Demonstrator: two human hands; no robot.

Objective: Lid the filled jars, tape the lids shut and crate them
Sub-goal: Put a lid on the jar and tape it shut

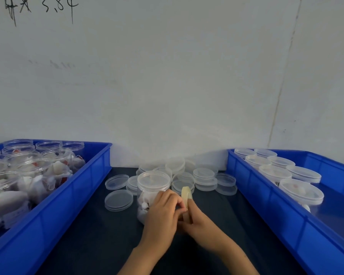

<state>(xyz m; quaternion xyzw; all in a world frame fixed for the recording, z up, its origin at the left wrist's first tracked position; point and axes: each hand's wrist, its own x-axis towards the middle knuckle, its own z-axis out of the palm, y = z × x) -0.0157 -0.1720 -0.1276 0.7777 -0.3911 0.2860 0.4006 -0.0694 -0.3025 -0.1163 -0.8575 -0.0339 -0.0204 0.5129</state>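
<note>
Seven or so lidded jars (301, 192) fill the right crate (270, 197); many open jars (48, 153) wait left. Centre jar (153, 187) is lidded; left hand (163, 211) picks at tape roll (187, 197) gripped by right hand (195, 221), seemingly.

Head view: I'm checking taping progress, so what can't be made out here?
- Tape roll: the right hand covers its lower part; the left hand hides any loose end.
- Jar on the table: hands hide its right side, so tape on it can't be seen.
- Left crate: cut off by the frame edge.
- Jar contents: blurred.
</note>
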